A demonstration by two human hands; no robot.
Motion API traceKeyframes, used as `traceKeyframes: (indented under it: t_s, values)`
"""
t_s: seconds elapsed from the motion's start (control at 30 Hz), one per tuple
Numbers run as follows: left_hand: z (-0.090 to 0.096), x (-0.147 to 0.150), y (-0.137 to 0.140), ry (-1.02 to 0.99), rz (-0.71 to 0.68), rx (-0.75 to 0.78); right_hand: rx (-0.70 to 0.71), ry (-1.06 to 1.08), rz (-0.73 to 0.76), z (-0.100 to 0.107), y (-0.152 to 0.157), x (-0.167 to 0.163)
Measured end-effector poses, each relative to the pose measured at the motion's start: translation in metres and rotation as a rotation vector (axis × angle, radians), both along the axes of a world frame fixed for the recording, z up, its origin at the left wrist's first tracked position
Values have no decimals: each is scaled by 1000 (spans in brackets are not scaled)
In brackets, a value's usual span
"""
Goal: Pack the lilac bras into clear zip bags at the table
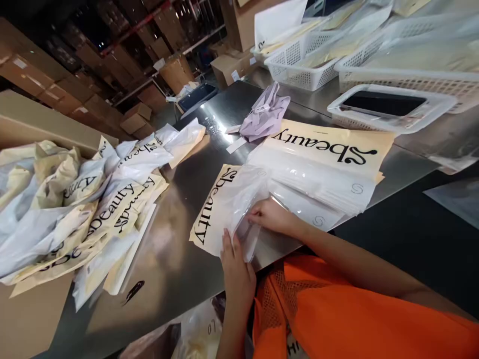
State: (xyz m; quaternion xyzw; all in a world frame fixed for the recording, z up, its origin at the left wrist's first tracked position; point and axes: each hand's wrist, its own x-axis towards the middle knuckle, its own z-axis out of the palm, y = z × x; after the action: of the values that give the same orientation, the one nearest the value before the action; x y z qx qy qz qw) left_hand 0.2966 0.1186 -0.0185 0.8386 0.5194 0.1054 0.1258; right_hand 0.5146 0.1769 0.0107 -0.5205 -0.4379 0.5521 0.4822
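Glare whitens the far corner of the steel worktop (187,199), small highlights fleck the plastic bags (299,177), the cardboard boxes (30,75) behind lie dim and soft, and wide-angle distortion stretches the edges.

Shiny metal table (187,199), printed bags (220,214), purple cloth (265,115), white plastic baskets (294,75).

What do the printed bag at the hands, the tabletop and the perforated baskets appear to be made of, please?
Printed bag: probably thin, glossy plastic film, judging by its translucent, shiny creases. Tabletop: apparently smooth metal, given its grey, mirror-like glare. Perforated baskets: likely rigid white plastic, with moulded-looking lattice walls.
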Motion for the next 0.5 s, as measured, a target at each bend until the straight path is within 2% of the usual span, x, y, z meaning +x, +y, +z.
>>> traceKeyframes:
  t_s: [0.07, 0.13, 0.17, 0.2, 0.27, 0.33, 0.43, 0.5]
  values:
    - [-2, -4, 2, -132, 24, -3, 33, -464, -6, -13, -11, 19]
    - [-2, -4, 6, -216, 66, -3, 132, -939, 37, -20, -17, 33]
    - [-1, -2, 9, -243, 90, -8, 187, -1093, 76, -21, -18, 36]
    - [0, 0, 11, -263, 116, -12, 236, -1156, 100, -20, -18, 37]
    - [6, 5, 16, -296, 157, -10, 323, -1100, 45, -11, -14, 34]
    - [11, 9, 18, -329, 177, 0, 346, -871, -77, 1, -8, 27]
    - [13, 13, 17, -351, 174, -11, 235, -426, -175, 15, 3, 19]
    - [11, 13, 16, -358, 167, -20, 156, -275, -173, 19, 10, 16]
